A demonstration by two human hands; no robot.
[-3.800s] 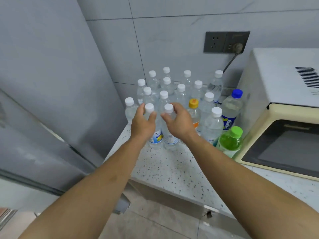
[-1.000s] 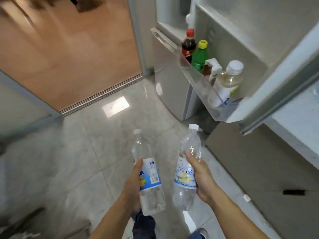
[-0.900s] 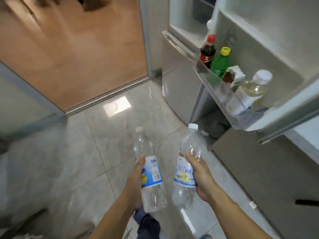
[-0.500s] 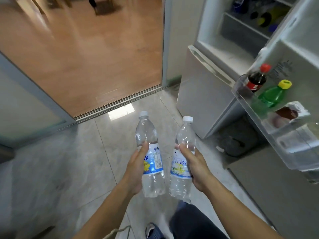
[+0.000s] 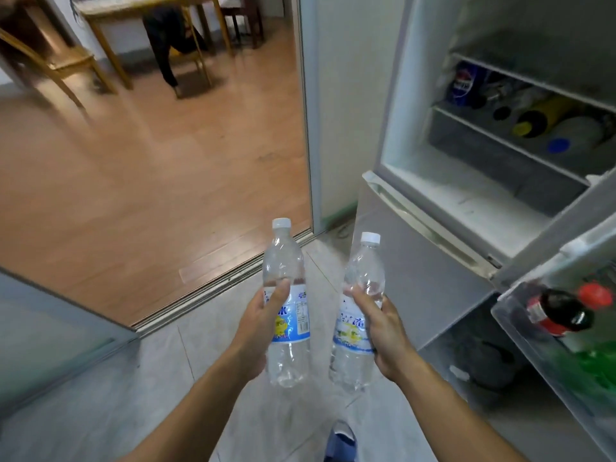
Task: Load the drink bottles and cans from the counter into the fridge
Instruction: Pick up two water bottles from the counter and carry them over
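My left hand [image 5: 258, 331] grips a clear bottle with a white cap and blue-yellow label [image 5: 287, 315]. My right hand [image 5: 383, 331] grips a second clear bottle of the same kind [image 5: 358, 315]. Both bottles are held upright in front of me, above the tiled floor. The open fridge [image 5: 466, 211] stands to the right. Its shelf holds several drinks lying down, among them a Pepsi can [image 5: 465, 83] and a yellow bottle [image 5: 540, 116]. The fridge door rack [image 5: 520, 331] at far right holds a cola bottle with a red cap [image 5: 563, 311] and a green bottle [image 5: 596, 365].
The closed lower fridge door [image 5: 416, 271] is just right of the bottles. A sliding-door track [image 5: 213, 285] separates the tiles from a wooden floor with a table and chairs [image 5: 140, 35]. A glass panel [image 5: 50, 335] is at left. My shoe [image 5: 343, 438] shows below.
Since picking the two bottles off the counter I have turned to the fridge. In the last second the view rose and the bottles lifted higher, closer to the open compartment.
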